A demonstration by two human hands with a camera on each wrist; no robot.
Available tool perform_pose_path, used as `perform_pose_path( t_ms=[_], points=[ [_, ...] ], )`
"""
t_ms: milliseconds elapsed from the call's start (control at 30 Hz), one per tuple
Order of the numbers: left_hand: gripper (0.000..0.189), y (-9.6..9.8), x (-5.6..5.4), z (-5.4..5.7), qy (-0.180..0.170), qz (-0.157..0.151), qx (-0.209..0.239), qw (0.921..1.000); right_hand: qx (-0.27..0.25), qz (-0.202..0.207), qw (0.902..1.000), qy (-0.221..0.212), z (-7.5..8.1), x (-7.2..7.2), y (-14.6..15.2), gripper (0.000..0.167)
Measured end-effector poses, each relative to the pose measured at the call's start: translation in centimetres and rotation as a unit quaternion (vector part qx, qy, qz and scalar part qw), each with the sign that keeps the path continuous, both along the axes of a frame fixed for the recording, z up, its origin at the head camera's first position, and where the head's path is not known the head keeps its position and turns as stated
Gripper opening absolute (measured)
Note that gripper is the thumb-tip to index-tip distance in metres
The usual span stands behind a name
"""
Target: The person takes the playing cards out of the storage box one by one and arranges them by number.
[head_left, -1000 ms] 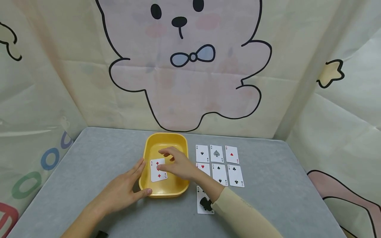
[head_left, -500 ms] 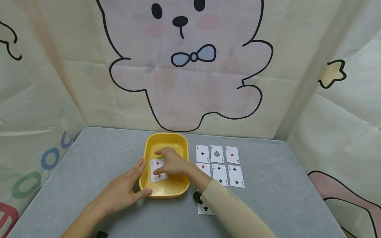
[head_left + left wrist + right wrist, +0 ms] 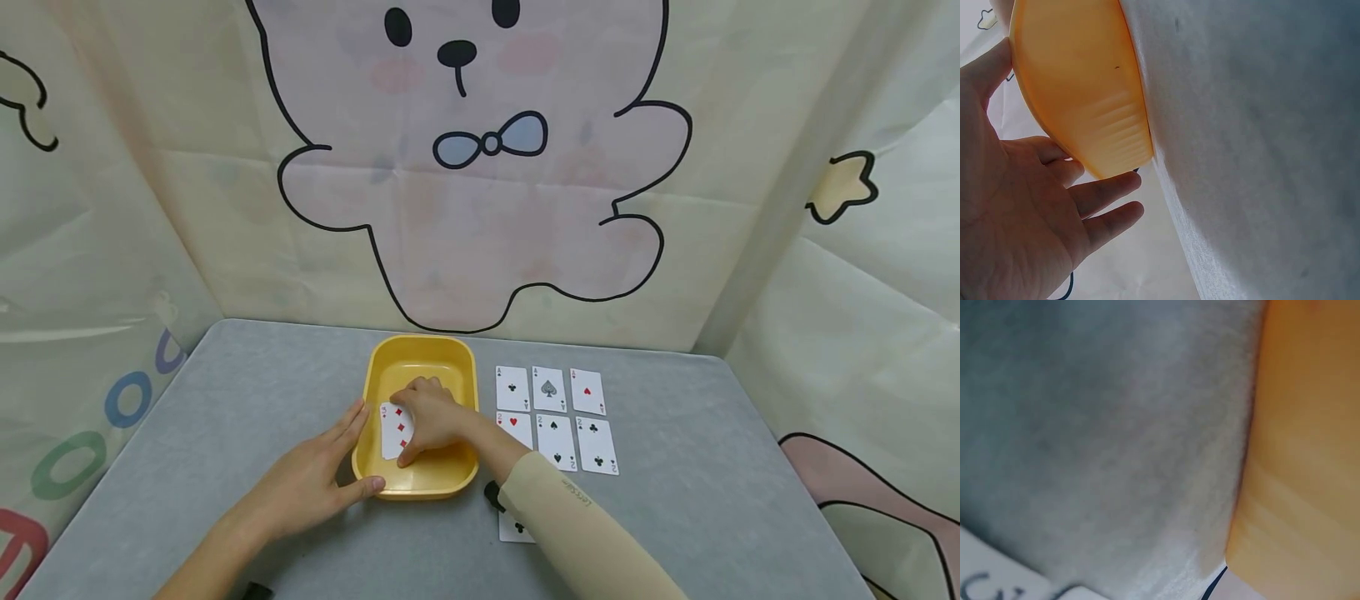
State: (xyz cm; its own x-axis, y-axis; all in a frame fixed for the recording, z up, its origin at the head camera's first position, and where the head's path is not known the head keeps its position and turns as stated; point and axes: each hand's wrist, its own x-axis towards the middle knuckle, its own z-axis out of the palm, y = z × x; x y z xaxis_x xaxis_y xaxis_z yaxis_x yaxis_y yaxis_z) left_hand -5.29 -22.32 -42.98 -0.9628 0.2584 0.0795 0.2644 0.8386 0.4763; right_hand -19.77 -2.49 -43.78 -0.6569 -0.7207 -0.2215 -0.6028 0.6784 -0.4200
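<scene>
A yellow tray (image 3: 367, 479) stands on the grey table. Inside it lies a playing card (image 3: 395, 431), the three of diamonds. My right hand (image 3: 435, 419) reaches in over the card and grips it lengthwise, thumb at its near edge and forefinger at its far edge. The hand hides the card's right part. My left hand (image 3: 315, 477) rests against the tray's left side with fingers fairly straight, thumb at the near corner. In the left wrist view, the left hand's fingers (image 3: 1107, 190) spread along the tray's outer wall (image 3: 1085, 81). The right wrist view does not show the right hand.
Right of the tray, cards lie in rows: three aces, such as the ace of spades (image 3: 549, 389), then three twos, such as the two of clubs (image 3: 597, 446). Another club card (image 3: 516, 529) lies nearer, partly under the right sleeve (image 3: 581, 521). A printed cloth (image 3: 487, 250) hangs behind the table.
My right hand has moved down onto the card, its thumb coming to the near edge and the fingers drawing in. The left hand and the tray have stayed in place.
</scene>
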Motion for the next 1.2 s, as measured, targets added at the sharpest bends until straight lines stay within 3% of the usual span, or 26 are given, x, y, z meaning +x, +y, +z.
perform_pose_path(
  t_ms=[400,1200],
  points=[
    [0.099,-0.01,-0.09,-0.10,0.001,0.001,-0.001,1.0000,0.026,0.011,0.9994,0.018,0.33,0.08,-0.13,0.090],
    [0.098,-0.20,-0.05,-0.07,-0.004,-0.001,0.001,1.0000,0.023,-0.018,0.9995,-0.011,0.54,0.29,-0.61,0.087]
  ],
)
